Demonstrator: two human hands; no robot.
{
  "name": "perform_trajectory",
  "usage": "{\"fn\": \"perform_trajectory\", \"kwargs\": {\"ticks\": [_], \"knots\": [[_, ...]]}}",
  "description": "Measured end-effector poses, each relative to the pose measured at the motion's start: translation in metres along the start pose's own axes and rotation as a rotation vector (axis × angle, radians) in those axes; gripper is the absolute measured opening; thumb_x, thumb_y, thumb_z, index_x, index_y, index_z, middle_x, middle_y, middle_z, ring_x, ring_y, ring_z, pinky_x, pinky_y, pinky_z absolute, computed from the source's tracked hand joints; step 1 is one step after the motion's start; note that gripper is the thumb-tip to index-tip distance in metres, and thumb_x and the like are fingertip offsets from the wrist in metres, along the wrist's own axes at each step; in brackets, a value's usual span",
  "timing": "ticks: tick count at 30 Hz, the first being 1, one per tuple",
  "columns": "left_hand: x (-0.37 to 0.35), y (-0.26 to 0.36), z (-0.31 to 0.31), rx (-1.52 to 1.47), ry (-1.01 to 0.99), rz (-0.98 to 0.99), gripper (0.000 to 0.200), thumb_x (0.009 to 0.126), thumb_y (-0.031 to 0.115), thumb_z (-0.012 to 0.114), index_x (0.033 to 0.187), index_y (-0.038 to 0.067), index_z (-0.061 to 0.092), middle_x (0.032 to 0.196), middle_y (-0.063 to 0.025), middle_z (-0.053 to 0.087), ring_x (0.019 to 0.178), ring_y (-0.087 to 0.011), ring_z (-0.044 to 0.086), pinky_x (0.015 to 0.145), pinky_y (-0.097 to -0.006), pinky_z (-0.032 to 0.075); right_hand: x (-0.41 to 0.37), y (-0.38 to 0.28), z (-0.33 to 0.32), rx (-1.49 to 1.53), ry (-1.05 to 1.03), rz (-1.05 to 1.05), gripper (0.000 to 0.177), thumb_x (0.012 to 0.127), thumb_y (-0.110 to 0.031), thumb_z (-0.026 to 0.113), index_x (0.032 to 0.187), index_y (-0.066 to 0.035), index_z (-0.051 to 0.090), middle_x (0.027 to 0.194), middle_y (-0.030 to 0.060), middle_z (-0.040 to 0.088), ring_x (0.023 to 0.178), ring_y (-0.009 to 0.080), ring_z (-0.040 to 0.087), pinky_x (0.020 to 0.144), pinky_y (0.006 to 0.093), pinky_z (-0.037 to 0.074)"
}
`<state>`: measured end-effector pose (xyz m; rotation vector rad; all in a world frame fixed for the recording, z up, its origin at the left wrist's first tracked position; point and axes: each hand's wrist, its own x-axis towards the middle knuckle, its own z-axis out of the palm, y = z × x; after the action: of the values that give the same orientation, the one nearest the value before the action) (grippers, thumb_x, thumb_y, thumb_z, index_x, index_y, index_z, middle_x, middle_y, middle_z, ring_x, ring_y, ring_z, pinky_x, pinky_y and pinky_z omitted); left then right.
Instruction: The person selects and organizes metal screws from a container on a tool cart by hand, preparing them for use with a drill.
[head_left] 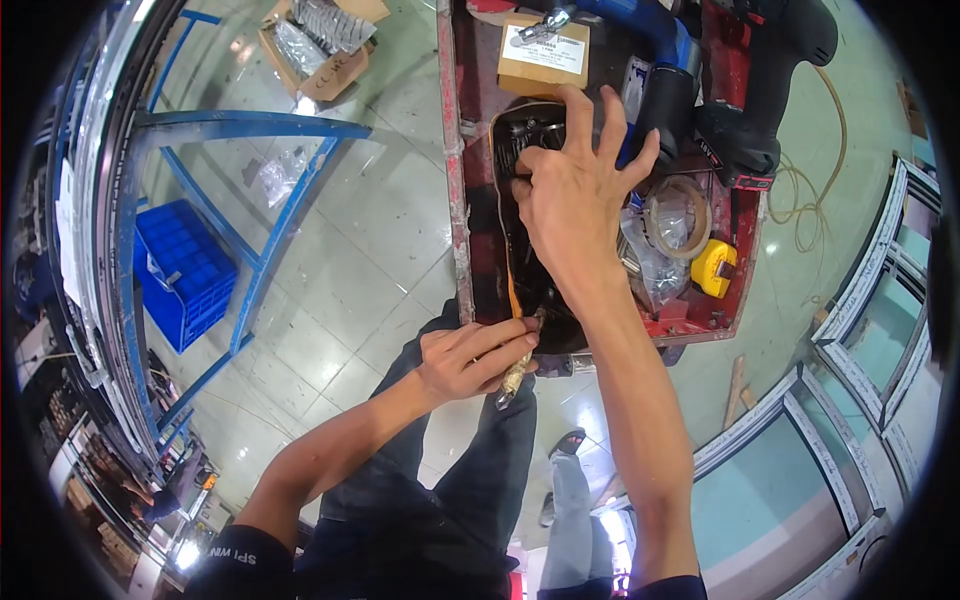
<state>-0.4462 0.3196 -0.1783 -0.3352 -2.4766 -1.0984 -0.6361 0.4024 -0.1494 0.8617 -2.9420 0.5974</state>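
Observation:
My left hand (478, 358) is wrapped round a tool with a taped, worn handle (517, 372) at the near edge of a red metal tray (460, 190). An open box with dark contents (515, 235) stands in the tray's left part. Over the box's far end is my right hand (572, 185). Its thumb and index finger are bent together at the dark items, and the other fingers are spread. Whatever lies between thumb and index finger is too hidden to make out.
The tray also holds a labelled carton (545, 60), a blue power tool (665, 75), a black drill (750, 120), a tape roll (680, 218) and a yellow tape measure (713, 268). A blue crate (185, 270) and frame (255, 127) stand left. Another person's legs (568, 515) show below.

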Motion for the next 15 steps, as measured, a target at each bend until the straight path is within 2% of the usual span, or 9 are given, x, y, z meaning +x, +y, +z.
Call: {"fn": "perform_trajectory", "kwargs": {"ticks": [4,7,10,13,15], "knots": [[0.003,0.002,-0.002,0.0,-0.006,-0.006,0.036,0.08,0.02,0.086,0.112,0.009,0.073,0.109,-0.0075,0.076,0.066,-0.0144,0.07,0.05,-0.0233,0.05,0.001,0.003,0.007,0.003,0.003,0.028,0.008,0.07,-0.014,0.078,0.072,-0.006,0.075,0.149,0.0173,0.045,0.145,0.0463,0.03,0.112,0.0795,0.012],[0.002,0.0,0.001,-0.012,0.027,0.001,0.035,0.08,0.021,0.086,0.11,0.008,0.073,0.109,-0.0074,0.076,0.066,-0.0145,0.07,0.05,-0.0233,0.05,0.004,-0.007,0.0,-0.11,-0.114,0.111,0.011,0.068,-0.015,0.081,0.079,-0.013,0.081,0.15,0.012,0.042,0.146,0.0432,0.027,0.112,0.0769,0.015],[0.001,0.001,0.002,0.002,0.036,0.0,0.035,0.08,0.021,0.086,0.11,0.008,0.074,0.109,-0.0073,0.076,0.065,-0.0145,0.069,0.05,-0.0233,0.05,0.004,-0.015,0.0,-0.123,-0.118,0.136,0.011,0.068,-0.014,0.08,0.079,-0.012,0.081,0.147,0.0126,0.044,0.145,0.042,0.03,0.111,0.0796,0.014],[-0.001,0.003,0.002,0.013,0.023,-0.011,0.036,0.079,0.022,0.086,0.109,0.009,0.074,0.109,-0.007,0.076,0.065,-0.0143,0.069,0.05,-0.0232,0.05,0.004,-0.01,-0.006,0.078,-0.106,0.19,0.01,0.068,-0.014,0.08,0.076,-0.008,0.079,0.143,0.0143,0.049,0.142,0.0427,0.034,0.115,0.0716,0.021],[-0.001,0.003,0.001,0.006,0.023,-0.02,0.036,0.078,0.021,0.087,0.11,0.01,0.074,0.109,-0.0067,0.076,0.065,-0.0141,0.069,0.051,-0.0232,0.05,0.002,-0.004,-0.017,0.231,0.028,0.179,0.014,0.07,-0.012,0.08,0.079,-0.004,0.074,0.139,0.0164,0.051,0.135,0.0414,0.041,0.114,0.0653,0.027]]}}
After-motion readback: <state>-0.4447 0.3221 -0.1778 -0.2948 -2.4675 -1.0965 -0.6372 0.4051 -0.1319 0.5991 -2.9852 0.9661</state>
